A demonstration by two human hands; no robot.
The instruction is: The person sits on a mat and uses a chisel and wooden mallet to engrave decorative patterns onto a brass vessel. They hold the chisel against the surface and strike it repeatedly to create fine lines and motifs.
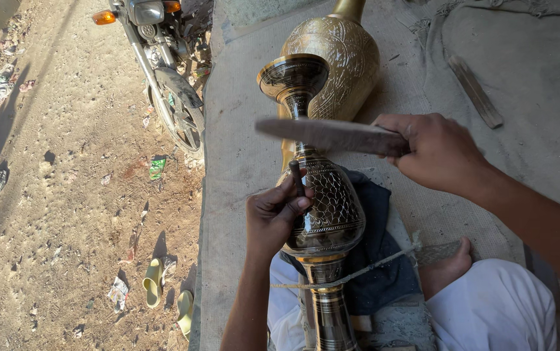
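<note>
Left hand (272,218) grips a chisel (297,177) on the engraved vase (329,208); right hand (437,153) grips a mallet (329,135).

— What does the person wear on the arms?
— Nothing; both forearms are bare to the edge of the view, and the left hand (273,218) and right hand (437,153) carry no rings or gloves.
— And lower down?
— White cloth trousers (494,305) cover the legs near the bottom right. One bare foot (447,265) shows, without a shoe.
</note>
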